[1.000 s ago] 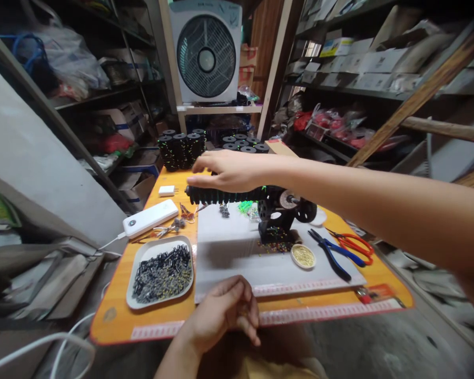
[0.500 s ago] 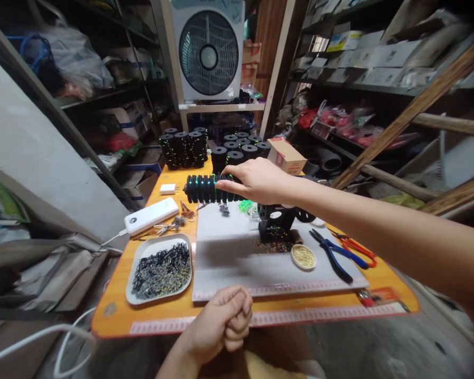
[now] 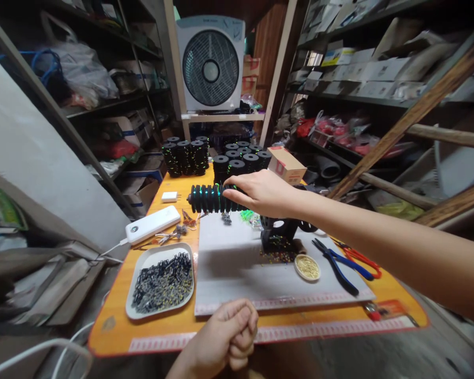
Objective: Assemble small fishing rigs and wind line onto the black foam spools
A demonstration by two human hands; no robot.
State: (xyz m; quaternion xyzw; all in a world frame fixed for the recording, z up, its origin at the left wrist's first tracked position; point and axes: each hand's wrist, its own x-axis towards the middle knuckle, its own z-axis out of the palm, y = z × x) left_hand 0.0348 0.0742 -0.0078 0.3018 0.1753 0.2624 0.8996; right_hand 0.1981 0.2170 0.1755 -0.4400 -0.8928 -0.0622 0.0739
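Note:
My right hand [image 3: 260,193] reaches over the middle of a black ribbed roll [image 3: 205,198], thumb in front and fingers across the top. Green-blue glints show in the roll's grooves. It lies level above a white board [image 3: 237,279], beside a black stand [image 3: 278,237]. At the table's front edge my left hand [image 3: 235,331] is closed in a fist, thumb over the curled fingers; whatever it may hold is hidden. Left of the board a white tray [image 3: 132,305] contains many small dark metal pieces [image 3: 164,281]. A small round dish of gold-coloured bits [image 3: 307,267] sits below the stand.
Blue-handled pliers [image 3: 335,266] and a red-handled tool [image 3: 363,260] lie on the right. A white power bank [image 3: 153,225] with a cable is at left. Black spools [image 3: 237,166] and a cardboard box [image 3: 286,164] stand behind. A box fan [image 3: 210,66] faces the table.
The whole view has shifted, so the table and fan appear slightly lower. Both hands keep nearly the same pose, the right on the roll and the left in a fist.

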